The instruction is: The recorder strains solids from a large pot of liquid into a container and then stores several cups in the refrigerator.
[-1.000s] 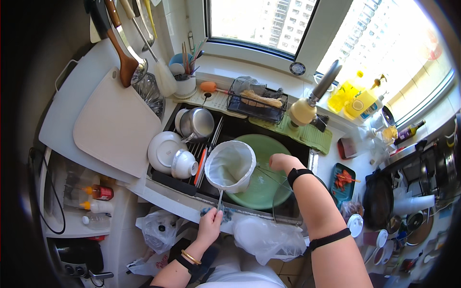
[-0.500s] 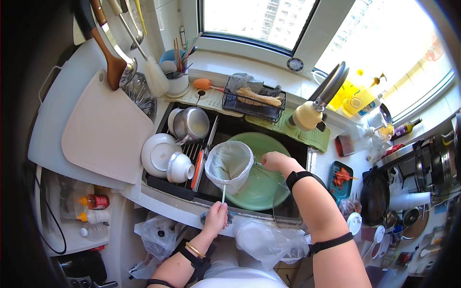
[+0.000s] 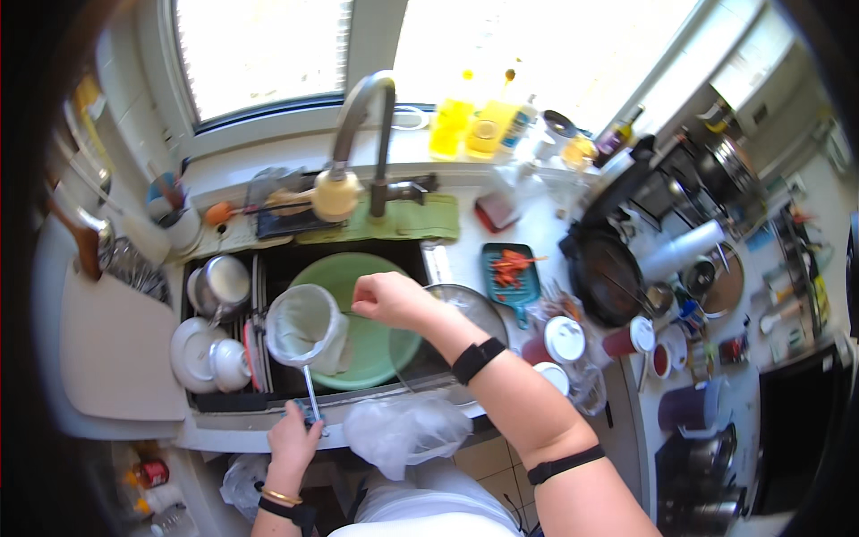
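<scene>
A strainer with a white cloth bag point(image 3: 307, 324) in its ring sits over the left part of a green basin point(image 3: 371, 273) in the sink. Its metal handle point(image 3: 310, 389) slants down to the counter edge. My left hand point(image 3: 293, 438) is at the handle's lower end, thumb and fingers apart, beside a small blue-grey item. Over the basin, right of the strainer, my right hand point(image 3: 389, 300) has its fingers pinched together. A thin dark tip shows by the fingertips; what it belongs to is unclear. A clear glass lid point(image 3: 465, 309) lies under my right forearm.
Bowls point(image 3: 231, 362) and a metal pot point(image 3: 222, 279) stand in the rack at left. The faucet point(image 3: 362, 116) rises behind the basin. At right are a teal dish point(image 3: 512, 291) of orange-red food, a black pan point(image 3: 607, 277) and lidded cups point(image 3: 555, 342). A plastic bag point(image 3: 398, 434) hangs in front.
The view has swung right, so the sink appears further left. My left hand's grip on the strainer handle has loosened. My right hand has come nearer the strainer.
</scene>
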The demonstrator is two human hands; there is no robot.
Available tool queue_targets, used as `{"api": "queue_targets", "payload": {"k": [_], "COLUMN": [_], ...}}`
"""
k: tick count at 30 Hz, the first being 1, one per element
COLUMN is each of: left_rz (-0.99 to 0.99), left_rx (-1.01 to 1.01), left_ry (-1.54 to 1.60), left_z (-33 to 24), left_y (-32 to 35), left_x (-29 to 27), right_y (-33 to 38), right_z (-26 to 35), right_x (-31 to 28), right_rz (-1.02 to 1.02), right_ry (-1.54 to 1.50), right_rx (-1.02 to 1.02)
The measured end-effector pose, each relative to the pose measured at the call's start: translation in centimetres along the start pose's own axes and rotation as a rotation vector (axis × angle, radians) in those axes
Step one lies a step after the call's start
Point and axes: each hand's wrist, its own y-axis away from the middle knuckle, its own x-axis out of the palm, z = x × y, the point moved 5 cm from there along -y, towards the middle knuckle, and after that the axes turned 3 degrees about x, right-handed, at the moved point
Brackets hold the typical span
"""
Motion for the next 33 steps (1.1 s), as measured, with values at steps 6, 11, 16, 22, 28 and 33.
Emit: {"api": "queue_targets", "payload": {"k": [6, 11, 16, 22, 28, 33], "left_rz": [-0.090, 0.011, 0.310, 0.437, 0.325, 0.254], "left_rx": [0.008, 0.049, 0.098, 0.189, 0.324, 0.365], "left_ry": [0.054, 0.029, -0.102, -0.149, -0.002, 0.152], "left_z": [-1.5, -1.9, -5.7, -14.9, -25.6, -31.8], "left_y": [2.2, 5.4, 10.4, 14.0, 15.8, 16.4], "left_x": [-2.7, -2.2, 1.4, 7.3, 9.6, 9.8], "right_y": [9.9, 16.0, 23.4, 35.8, 48.6, 51.8], "right_z": [-1.5, -4.1, -5.6, -15.8, -26.8, -26.9], "right_x": [-2.7, -6.0, -10.4, -15.4, -16.5, -15.9], "right_rz": [-0.383, -0.444, -0.713, -0.929, -1.086, -0.942], "right_ry": [-0.117, -0.167, -0.264, -0.222, -0.393, -0.126], "right_rx": [-0.266, 0.124, -0.036, 0.092, 0.339, 0.309]}}
